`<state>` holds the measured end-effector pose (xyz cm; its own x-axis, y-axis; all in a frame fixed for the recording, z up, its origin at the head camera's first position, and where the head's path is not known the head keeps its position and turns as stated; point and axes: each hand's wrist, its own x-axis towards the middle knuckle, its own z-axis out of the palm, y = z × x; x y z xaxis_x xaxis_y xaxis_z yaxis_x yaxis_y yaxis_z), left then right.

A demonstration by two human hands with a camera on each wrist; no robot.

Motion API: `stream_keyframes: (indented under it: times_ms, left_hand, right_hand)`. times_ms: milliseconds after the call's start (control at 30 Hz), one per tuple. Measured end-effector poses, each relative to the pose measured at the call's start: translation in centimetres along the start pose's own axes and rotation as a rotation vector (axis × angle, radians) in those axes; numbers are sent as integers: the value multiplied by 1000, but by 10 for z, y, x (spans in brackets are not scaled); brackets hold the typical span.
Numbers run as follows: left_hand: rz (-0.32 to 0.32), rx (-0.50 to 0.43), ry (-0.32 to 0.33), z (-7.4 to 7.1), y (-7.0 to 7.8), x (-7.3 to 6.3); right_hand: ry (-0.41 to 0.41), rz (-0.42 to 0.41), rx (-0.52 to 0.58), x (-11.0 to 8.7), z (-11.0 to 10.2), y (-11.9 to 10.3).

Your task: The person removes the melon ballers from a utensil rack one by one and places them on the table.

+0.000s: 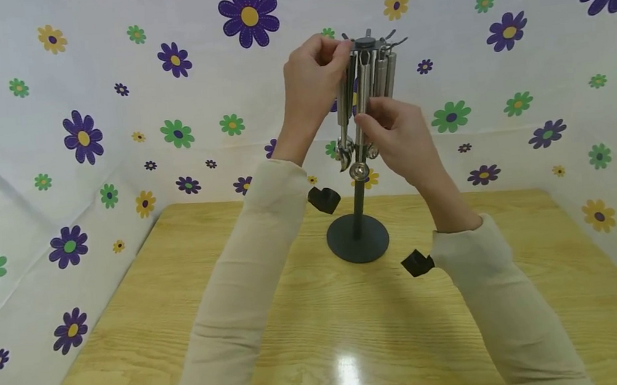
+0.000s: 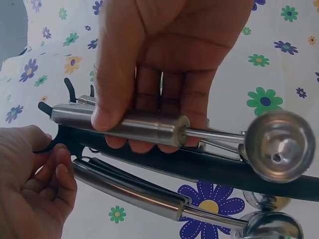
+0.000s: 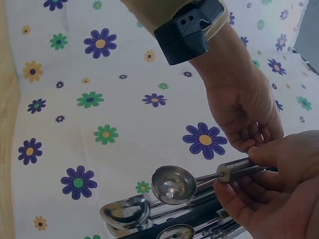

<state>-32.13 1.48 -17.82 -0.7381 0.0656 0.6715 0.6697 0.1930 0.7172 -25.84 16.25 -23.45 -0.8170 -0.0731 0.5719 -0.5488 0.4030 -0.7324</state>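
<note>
A dark rotating-style utensil stand (image 1: pixel 358 203) rises from a round base, with several metal utensils hanging from its hooked top. My right hand (image 1: pixel 402 137) grips the thick steel handle of a round-bowled scoop (image 2: pixel 280 145), thumb on one side and fingers behind. The scoop hangs close along the stand's pole, bowl down. Up at the top, my left hand (image 1: pixel 312 74) pinches the dark hook end of the stand, thumb against fingertips, as the left wrist view shows. Another scoop (image 2: pixel 129 186) hangs beside it, and a larger scoop (image 3: pixel 127 211) shows in the right wrist view.
The stand's base rests on a wood-grain table (image 1: pixel 232 324) near its back edge. Flower-printed white cloth (image 1: pixel 193 92) surrounds the table on the back and sides. Black wrist cameras (image 1: pixel 325 199) protrude from both sleeves, one near the pole.
</note>
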Motion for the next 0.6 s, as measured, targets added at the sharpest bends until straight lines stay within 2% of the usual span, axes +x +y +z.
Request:
stream_keyframes:
  times_ms: [133,233,433,600]
  left_hand:
    - [-54,-28,-36,-4,5,1]
    - [-96,-52,-40,-5,8,1]
    - [-164,-51,-6,-2,14,-3]
    - [-191,-48,12,0,16,-3]
  right_hand:
    - [-82,48,25,-2,-5,-8]
    - [-122,52,43,-3,-9,-15]
    - [-129,27,49,-11,-14,-21]
    - [-135,21,64,-26,-19,-15]
